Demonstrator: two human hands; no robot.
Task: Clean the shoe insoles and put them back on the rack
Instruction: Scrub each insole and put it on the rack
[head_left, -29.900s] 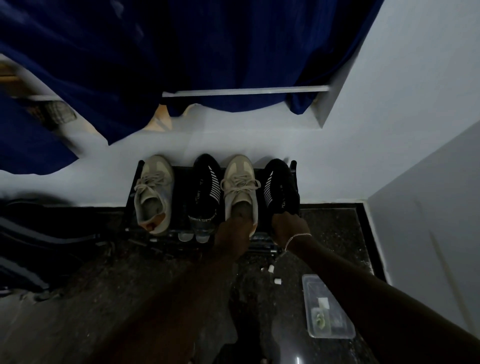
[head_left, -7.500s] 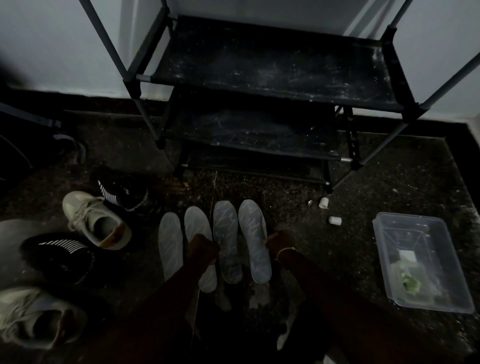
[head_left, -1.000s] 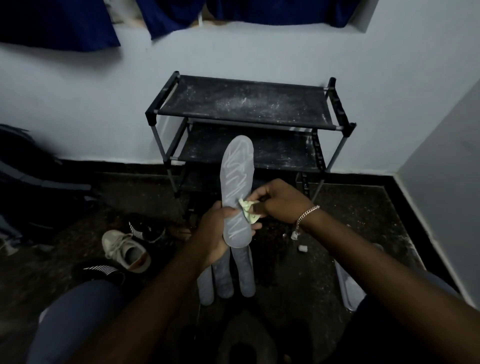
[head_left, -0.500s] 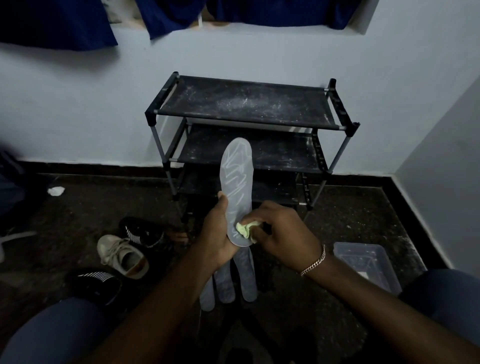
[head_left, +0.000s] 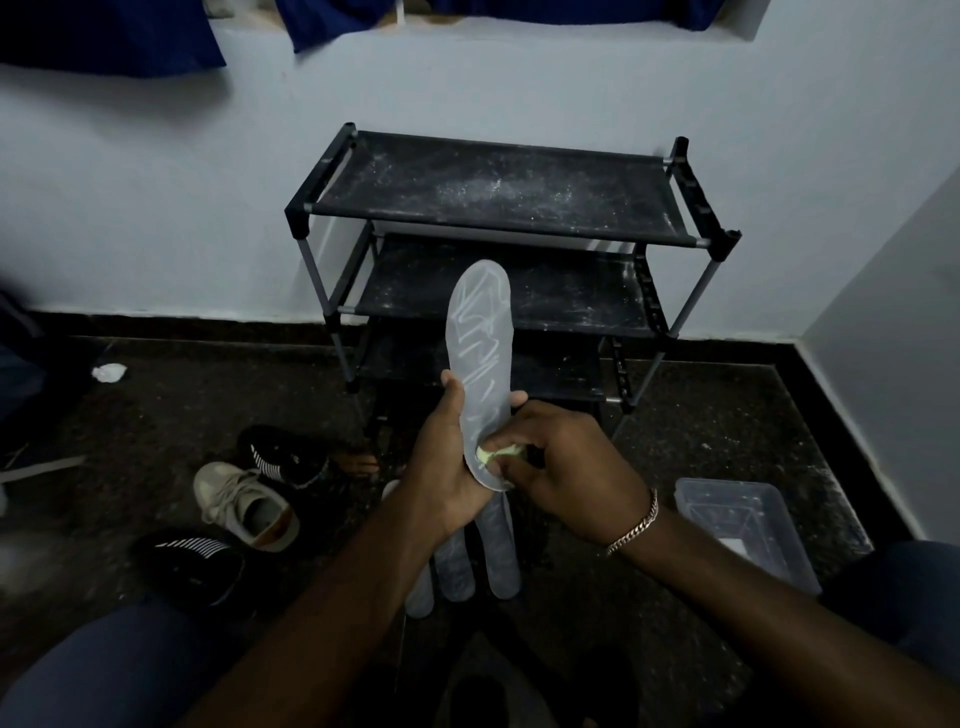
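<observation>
The left hand grips the held insole around its lower third, thumb up along the left edge and fingertips wrapping over the right edge; the insole stands nearly upright in front of the rack, one rounded end topmost and its pale scribbled markings facing the camera; the right hand, a chain bracelet on its wrist, has its fingers curled, pinching a small yellow-green cloth wad against the insole's bottom end, just right of the left palm. Beneath both hands three more insoles lie side by side on the dark floor; the rack stands at the floor's far edge against the wall, its shelves dusty. Toward the floor's left side lie a beige sneaker and two black striped shoes; a clear plastic tub sits near the floor's right edge, just beside the right forearm.
</observation>
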